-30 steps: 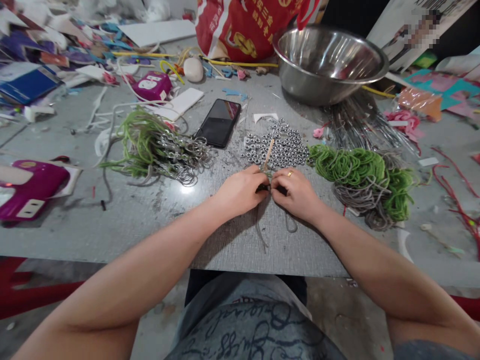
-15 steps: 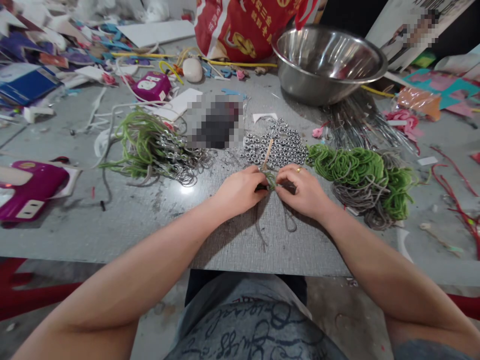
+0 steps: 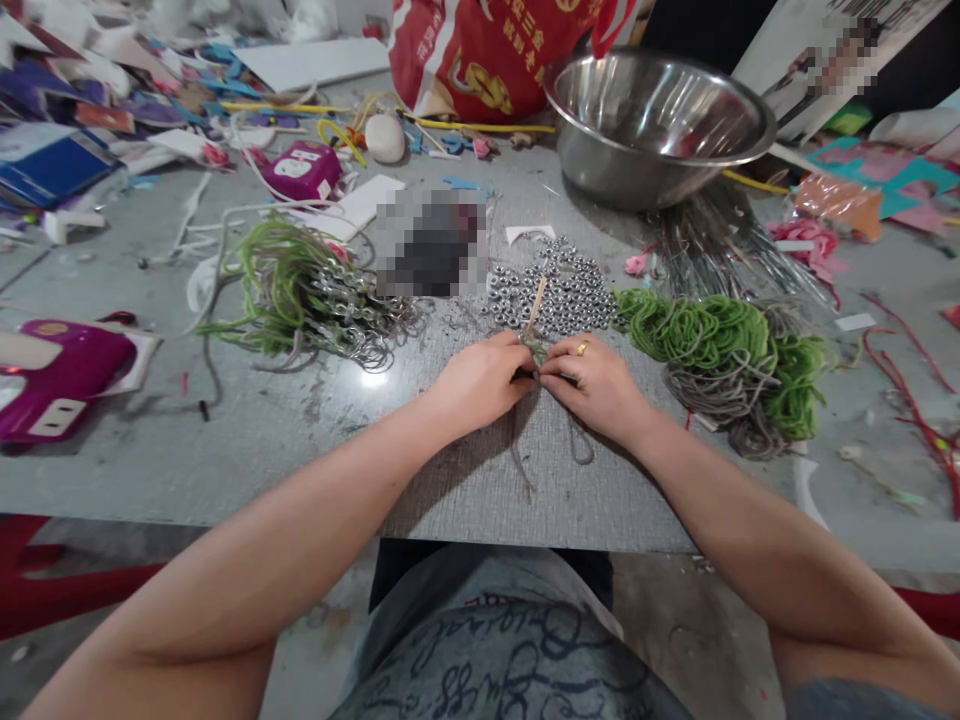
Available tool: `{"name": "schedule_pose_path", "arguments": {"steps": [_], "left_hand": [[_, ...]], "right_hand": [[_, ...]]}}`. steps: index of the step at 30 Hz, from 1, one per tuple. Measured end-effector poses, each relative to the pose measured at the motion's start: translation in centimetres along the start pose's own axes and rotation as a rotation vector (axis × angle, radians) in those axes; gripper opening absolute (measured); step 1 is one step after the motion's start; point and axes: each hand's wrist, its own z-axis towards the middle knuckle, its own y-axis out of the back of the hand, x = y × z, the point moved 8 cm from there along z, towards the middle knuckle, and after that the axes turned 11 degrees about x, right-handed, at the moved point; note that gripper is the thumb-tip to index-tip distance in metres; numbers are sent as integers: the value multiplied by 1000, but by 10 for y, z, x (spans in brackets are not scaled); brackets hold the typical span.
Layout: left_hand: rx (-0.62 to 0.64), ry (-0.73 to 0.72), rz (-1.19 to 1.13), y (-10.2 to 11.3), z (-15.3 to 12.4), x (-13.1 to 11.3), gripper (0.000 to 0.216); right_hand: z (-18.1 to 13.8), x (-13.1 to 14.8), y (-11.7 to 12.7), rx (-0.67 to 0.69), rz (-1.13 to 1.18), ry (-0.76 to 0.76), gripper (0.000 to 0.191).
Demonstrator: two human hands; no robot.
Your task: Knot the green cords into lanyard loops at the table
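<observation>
Both hands meet over the table's front middle. My left hand (image 3: 487, 378) is closed in a pinch on a green and grey cord (image 3: 519, 455), whose loose ends hang down onto the table. My right hand (image 3: 589, 385), with a ring on one finger, pinches the same cord close to the left fingertips. A thin wooden stick (image 3: 536, 303) sticks up just beyond the fingers. Behind it lie many silver beads (image 3: 570, 285) in a loose spread. The fingers hide the cord's middle part.
A bundle of green cords with silver beads (image 3: 300, 295) lies left; plain green and grey cords (image 3: 720, 345) lie right. A steel bowl (image 3: 652, 130) and a red bag (image 3: 480, 60) stand behind. Purple glue guns (image 3: 67, 380) and scraps (image 3: 112, 80) cover the left side.
My right hand has moved slightly left, its fingers closing on the cord beside the left fingertips. My left hand has hardly moved.
</observation>
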Motion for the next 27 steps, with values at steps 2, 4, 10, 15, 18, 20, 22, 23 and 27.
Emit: {"name": "schedule_pose_path", "arguments": {"steps": [2, 4, 10, 15, 18, 20, 22, 23, 27], "left_hand": [[4, 7, 1, 0, 0, 0, 14], [7, 9, -2, 0, 1, 0, 14], [-11, 2, -15, 0, 0, 1, 14], [-9, 9, -29, 1, -1, 1, 15], [-2, 18, -32, 2, -1, 1, 15], [-2, 18, -27, 2, 0, 0, 15], [-2, 17, -22, 2, 0, 0, 15], [-1, 18, -23, 2, -1, 1, 15], [10, 23, -29, 1, -1, 1, 15]], "right_hand": [[2, 1, 0, -1, 12, -11, 14], [3, 1, 0, -8, 39, -25, 13], [0, -8, 7, -60, 241, -88, 10], [-7, -28, 15, -125, 465, -229, 7], [-9, -34, 19, -177, 495, -287, 7], [-11, -39, 23, -231, 484, -328, 8], [-14, -44, 25, -264, 450, -392, 8], [-15, -47, 26, -269, 424, -425, 8], [-17, -54, 31, -240, 275, -517, 6]]}}
